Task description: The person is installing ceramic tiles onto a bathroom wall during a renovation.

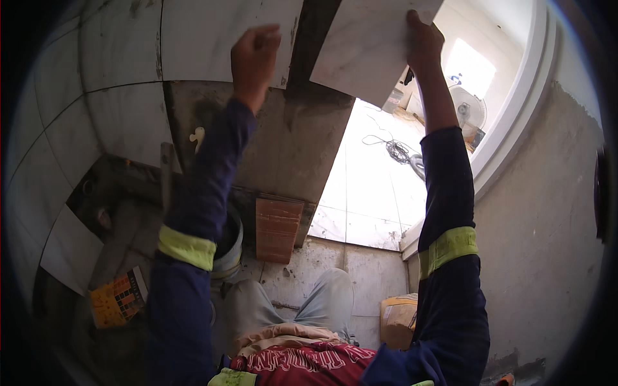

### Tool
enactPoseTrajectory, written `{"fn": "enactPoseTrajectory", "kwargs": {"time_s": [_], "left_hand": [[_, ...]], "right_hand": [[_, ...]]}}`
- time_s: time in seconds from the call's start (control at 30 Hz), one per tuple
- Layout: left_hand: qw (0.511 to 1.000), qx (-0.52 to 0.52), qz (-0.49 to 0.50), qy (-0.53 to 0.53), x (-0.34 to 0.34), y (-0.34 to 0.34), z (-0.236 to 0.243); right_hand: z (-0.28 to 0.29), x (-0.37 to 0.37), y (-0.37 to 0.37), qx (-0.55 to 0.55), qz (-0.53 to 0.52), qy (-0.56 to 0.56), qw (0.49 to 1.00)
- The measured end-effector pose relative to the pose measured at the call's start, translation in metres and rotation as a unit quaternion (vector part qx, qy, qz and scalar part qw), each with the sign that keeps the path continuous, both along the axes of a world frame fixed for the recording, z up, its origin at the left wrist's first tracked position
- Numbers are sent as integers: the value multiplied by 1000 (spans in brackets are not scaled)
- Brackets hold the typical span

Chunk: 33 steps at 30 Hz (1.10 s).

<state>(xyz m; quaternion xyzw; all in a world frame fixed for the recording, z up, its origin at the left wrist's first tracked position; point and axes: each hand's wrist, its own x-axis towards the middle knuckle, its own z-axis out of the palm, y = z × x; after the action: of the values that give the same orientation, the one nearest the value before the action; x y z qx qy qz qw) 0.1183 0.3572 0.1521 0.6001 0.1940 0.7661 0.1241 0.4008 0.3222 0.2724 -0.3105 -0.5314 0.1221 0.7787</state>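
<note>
Overhead, the scene showed a person raising both arms toward a tiled wall.
Right hand: the right hand [423,40] gripped the right edge of a large pale marble-patterned square tile [370,48], fingers wrapped over the rim, thumb side toward the camera.
Left hand: the left hand [254,55] was clenched into a fist against the wall surface just left of the dark vertical gap [313,38]; whether it pinched anything could not be told.
Tile position: the tile sat tilted, its lower corner near the bare grey mortar-covered wall patch [290,138], its left edge beside the gap, not yet flat against the wall.
Neighbours: glossy white wall tiles [212,38] already covered the area to the left.
Doing it well: judging from the tilt, the tile wanted squaring to the laid tile's edge before pressing, with even pressure from both hands so the joint stayed uniform.
Risk: held by a single edge, the tile could have slipped or chipped a corner against the mortar.
Below: a terracotta ribbed brick block [278,229], a grey bucket [228,248] and an orange printed cardboard packet [119,297] lay near the person's knees.
Beyond: a coiled cable [399,152] lay on the bright white floor [370,193] near a standing fan [467,112].
</note>
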Motion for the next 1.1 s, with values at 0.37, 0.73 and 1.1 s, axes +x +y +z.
{"fn": "enactPoseTrajectory", "kwargs": {"time_s": [0.37, 0.73, 1.1], "left_hand": [[980, 15, 74, 186, 24, 93, 96], [981, -59, 104, 154, 18, 71, 93], [976, -56, 99, 188, 1, 87, 80]], "right_hand": [[-16, -20, 73, 37, 61, -7, 997], [-29, -29, 94, 33, 58, -14, 998], [-36, -64, 53, -6, 50, -36, 998]]}}
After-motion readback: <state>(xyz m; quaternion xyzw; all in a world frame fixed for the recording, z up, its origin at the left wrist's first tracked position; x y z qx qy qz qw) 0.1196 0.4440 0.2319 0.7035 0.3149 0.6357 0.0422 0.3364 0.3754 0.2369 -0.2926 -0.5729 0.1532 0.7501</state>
